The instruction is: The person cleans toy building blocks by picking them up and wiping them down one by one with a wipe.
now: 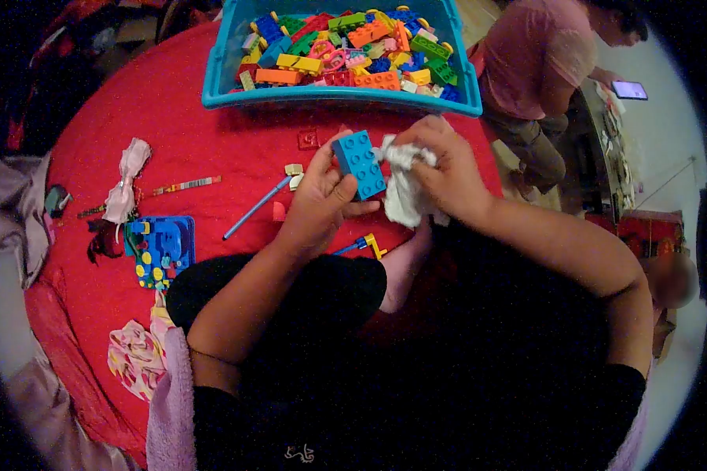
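A blue toy building brick point(360, 164) with two rows of studs is gripped in my left hand point(319, 198), its studded face turned up toward me. My right hand point(450, 169) is closed around a crumpled white cloth point(404, 196), and a bunched bit of it meets or nearly meets the brick's right side. Beyond both hands stands a turquoise tub point(342, 97) heaped with coloured bricks. On the red cloth point(243, 141) near my left hand lie a blue pen-like stick point(256, 208), small cream pieces point(294, 173) and a flat red piece point(309, 139).
At left are a blue toy board point(170, 242), a pink bow point(126, 180) and a patterned cloth point(137, 358). A yellow and blue toy piece point(371, 246) lies by my leg. At upper right, another person point(538, 59) holds a phone point(630, 90).
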The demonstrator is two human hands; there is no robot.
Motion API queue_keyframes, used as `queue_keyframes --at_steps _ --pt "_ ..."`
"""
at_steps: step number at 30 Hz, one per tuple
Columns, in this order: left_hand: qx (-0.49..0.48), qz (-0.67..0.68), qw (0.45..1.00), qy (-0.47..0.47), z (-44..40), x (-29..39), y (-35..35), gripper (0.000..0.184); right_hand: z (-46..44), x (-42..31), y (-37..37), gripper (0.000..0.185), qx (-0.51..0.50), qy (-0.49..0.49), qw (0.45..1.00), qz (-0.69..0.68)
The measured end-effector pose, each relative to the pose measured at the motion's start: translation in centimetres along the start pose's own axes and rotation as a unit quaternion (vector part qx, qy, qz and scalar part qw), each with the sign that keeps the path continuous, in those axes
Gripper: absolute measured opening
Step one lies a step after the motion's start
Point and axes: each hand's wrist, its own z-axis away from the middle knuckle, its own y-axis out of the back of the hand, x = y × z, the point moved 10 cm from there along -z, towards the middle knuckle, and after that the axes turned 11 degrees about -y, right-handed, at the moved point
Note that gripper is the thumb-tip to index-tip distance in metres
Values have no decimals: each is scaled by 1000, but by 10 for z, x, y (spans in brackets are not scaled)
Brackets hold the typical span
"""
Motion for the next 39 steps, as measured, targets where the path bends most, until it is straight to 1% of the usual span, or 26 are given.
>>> queue_keyframes --at_steps 1,2,3,4,5,6,7,10,12,16,19,21,22,24,25,27,28,29,31,32,33,36,38,39 --pt "0 0 1000 0 0 0 0 64 0 -4 13 29 54 9 997 -59" --pt "-19 1 1000 -10 0 1 -3 63 3 -16 14 32 48 53 997 -16" --pt "-38 1 999 -20 0 2 -6 62 4 -23 15 32 47 53 997 -15" --pt "-38 2 999 -20 1 0 -6 62 8 -37 8 33 15 96 995 14" --pt "-40 -33 998 -22 1 -1 -6 61 13 -47 -1 35 -16 137 989 44" --pt "-42 -67 997 -23 2 -2 -5 60 12 -41 -10 38 -50 123 991 20" --pt "-43 -68 997 -22 2 -3 -6 60 12 -39 -11 38 -49 122 991 20" --pt "-31 -47 998 -20 2 -3 -4 60 11 -38 -13 37 -60 124 990 8" --pt "-28 15 999 -24 3 -3 -6 58 10 -38 -13 37 -51 129 990 34" --pt "-41 22 999 -24 4 -8 -5 56 8 -33 -18 33 -62 105 992 37" --pt "-26 0 999 -31 4 -8 -3 54 3 -32 -15 29 -45 86 995 39" --pt "-12 10 1000 -11 6 -11 -2 52 -1 -19 -15 27 -37 27 997 62" --pt "-12 10 1000 -11 6 -12 -1 52 -1 -15 -16 27 -37 27 997 62" --pt "18 20 999 -37 3 -8 4 51 -3 2 -13 27 -24 -4 994 104" --pt "18 20 999 -37 2 -3 2 51 -2 4 -11 27 -24 -4 994 104" --pt "23 1 998 -55 0 12 1 51 -1 5 -1 32 7 -31 999 24" --pt "25 1 998 -57 1 12 2 51 0 -7 1 33 12 6 999 34" --pt "28 8 998 -53 2 9 2 52 2 -12 0 33 10 6 999 34" --pt "28 14 998 -47 1 2 5 54 13 -42 -17 34 -72 115 991 10" --pt "3 -20 997 -70 -1 0 6 58 15 -42 -24 37 -92 118 989 18" --pt "-23 -55 994 -92 -2 4 3 62 15 -41 -26 37 -90 118 989 17" --pt "-18 -53 994 -89 0 6 1 58 12 -36 -27 39 -87 114 990 15" --pt "-14 -35 996 -81 1 6 0 57 7 -31 -23 30 -76 90 993 33" --pt "-11 -17 997 -74 1 6 -1 57 8 -30 -23 30 -76 89 993 33"
